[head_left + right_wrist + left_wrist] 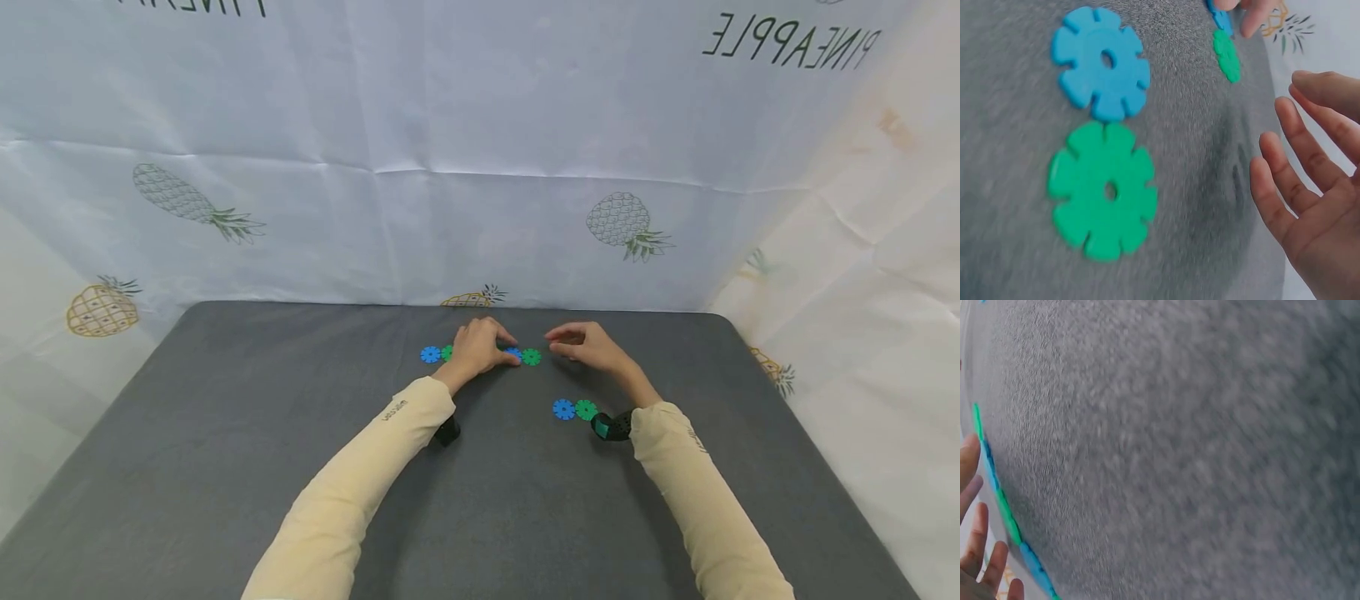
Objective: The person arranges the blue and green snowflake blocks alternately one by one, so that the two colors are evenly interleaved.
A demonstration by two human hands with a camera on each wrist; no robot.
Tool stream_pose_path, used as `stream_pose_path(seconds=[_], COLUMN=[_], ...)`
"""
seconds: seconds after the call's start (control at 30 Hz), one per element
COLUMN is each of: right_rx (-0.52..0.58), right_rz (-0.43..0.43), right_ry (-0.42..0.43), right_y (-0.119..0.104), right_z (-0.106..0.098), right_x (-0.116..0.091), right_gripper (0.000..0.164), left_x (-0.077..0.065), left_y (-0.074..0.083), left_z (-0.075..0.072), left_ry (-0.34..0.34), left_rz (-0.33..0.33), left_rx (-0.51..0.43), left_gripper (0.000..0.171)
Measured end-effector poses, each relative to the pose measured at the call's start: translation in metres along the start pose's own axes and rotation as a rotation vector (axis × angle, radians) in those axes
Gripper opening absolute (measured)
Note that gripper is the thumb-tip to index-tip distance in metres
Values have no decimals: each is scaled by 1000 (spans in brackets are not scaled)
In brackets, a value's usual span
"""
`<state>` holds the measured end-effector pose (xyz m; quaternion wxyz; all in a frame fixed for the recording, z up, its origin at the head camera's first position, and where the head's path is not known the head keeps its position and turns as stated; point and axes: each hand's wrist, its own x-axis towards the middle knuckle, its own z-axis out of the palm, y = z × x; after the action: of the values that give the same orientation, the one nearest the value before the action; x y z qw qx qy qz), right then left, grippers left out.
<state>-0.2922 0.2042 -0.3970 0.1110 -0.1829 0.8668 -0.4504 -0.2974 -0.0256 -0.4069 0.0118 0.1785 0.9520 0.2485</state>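
Work surface: dark grey table [217, 433]. A straight row of notched, flat plastic discs, alternating blue and green, lies along its far side.

1. Left end: a blue notched plastic disc [431, 354], with a green notched plastic disc [447, 352] beside it. The middle of the row is covered in the head view; the left wrist view shows the colour alternation running on there.

2. Left hand [476, 346]: over the row, fingers spread and thumb parted from the index finger. The gap straddles the second blue disc from the right [513, 353]; whether the fingertips contact its edge cannot be told.

3. Right end: a green end disc [531, 357], beside that blue one.

4. Nearer the person: a separate pair, a blue disc [564, 409] and a green disc [586, 409], edges meeting. Whether they interlock cannot be told.

5. Right hand [588, 346]: raised right of the row's end, fingers parted and loosely bent, holding nothing.

Status (judged): the row appears laid out as far as the green end disc. The near pair is not joined to it and is presumably the remaining portion.
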Motion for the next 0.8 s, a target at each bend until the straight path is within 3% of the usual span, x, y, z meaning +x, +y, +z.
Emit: stream_pose_path(seconds=[0.2, 0.47, 0.8], right_rx=[42, 55, 50], right_rz=[6, -48, -87], right_ry=[5, -13, -76], right_y=[0, 7, 9], right_z=[-9, -17, -17], right_x=[-20, -45, -73], right_gripper=[36, 35, 33], left_x=[4, 8, 13], left_y=[3, 3, 6], left_z=[6, 10, 15], left_ry=[0, -19, -28], left_rz=[1, 1, 26], left_rx=[-40, -95, -85], left_gripper=[32, 32, 29])
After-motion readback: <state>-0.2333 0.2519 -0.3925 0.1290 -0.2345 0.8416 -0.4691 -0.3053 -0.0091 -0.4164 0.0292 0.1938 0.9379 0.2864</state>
